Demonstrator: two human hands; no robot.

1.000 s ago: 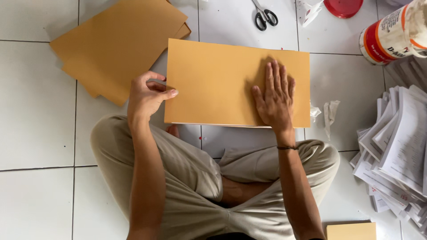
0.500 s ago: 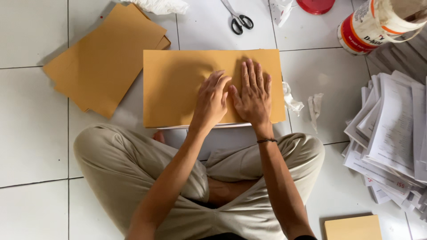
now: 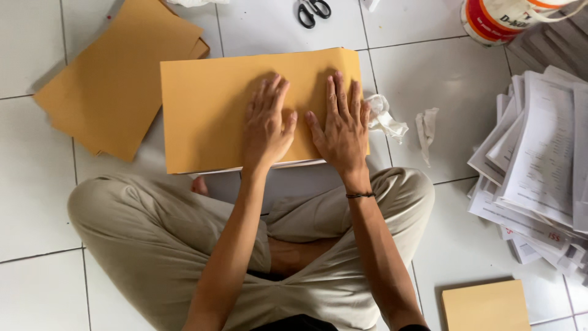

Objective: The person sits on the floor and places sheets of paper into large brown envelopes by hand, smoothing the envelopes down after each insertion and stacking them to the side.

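Note:
A large tan sheet of paper (image 3: 208, 116) lies on the white tiled floor in front of my crossed legs, over a white sheet whose edge shows along its near side. My left hand (image 3: 265, 127) lies flat on it, fingers spread, palm down. My right hand (image 3: 341, 125) presses flat beside it near the sheet's right end. The two thumbs are close together. Neither hand grips anything.
A loose pile of tan sheets (image 3: 116, 79) lies at the left. Scissors (image 3: 312, 11) and a red-and-white tub (image 3: 496, 21) sit at the far edge. Crumpled white scraps (image 3: 398, 122) lie at the right, then a stack of printed papers (image 3: 542, 165). A small tan block (image 3: 487, 306) sits near right.
My left hand has come from the sheet's near left edge to the middle and now lies flat beside my right hand. The view has shifted, so everything sits further left.

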